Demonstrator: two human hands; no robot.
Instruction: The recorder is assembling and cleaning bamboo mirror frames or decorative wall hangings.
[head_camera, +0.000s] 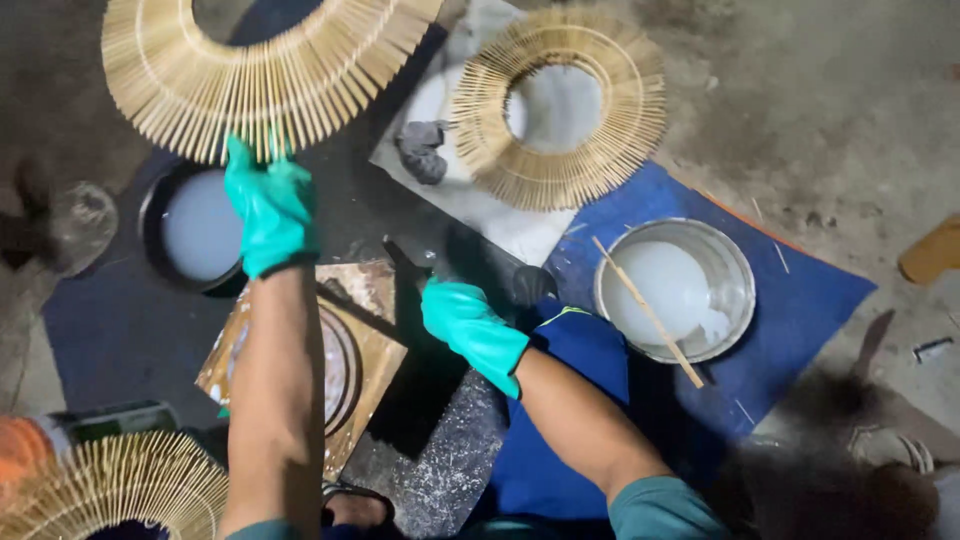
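Bottom left, at 7 o'clock: part of a bamboo-stick ring (120, 490) pokes into view, with an orange-capped can (60, 435) just above it.

At 10 o'clock: a black bowl of milky white liquid (200, 225) sits on the dark mat. Left hand (272, 205), in a teal rubber glove, reaches up past the bowl's right rim and is closed around the lower edge of a large sunburst ring of bamboo sticks (265, 70), fingers pinching a few sticks, ring held raised and tilted at 11 o'clock.

Centre: a stained cardboard sheet with a round frame (350, 350) lies under the left forearm. Right hand (470, 325), also gloved, is curled loosely round a dark handle (405, 262) that points to 10 o'clock; probably a brush, but the head is lost in shadow.

At 12 to 1 o'clock: a second, smaller sunburst ring (560, 105) rests flat on a white board (500, 220), a grey rag (422, 150) touching its left edge.

At 3 o'clock: a metal pan of white liquid (675, 290) on a blue sheet (800, 290), a wooden stir stick (648, 312) leaning across it.

Step in hand, as I judge it: coating the raised ring, one hand steadying while the other carries the tool. Next move calls for bringing the tool up to the sticks and keeping the ring from flexing under the pinch
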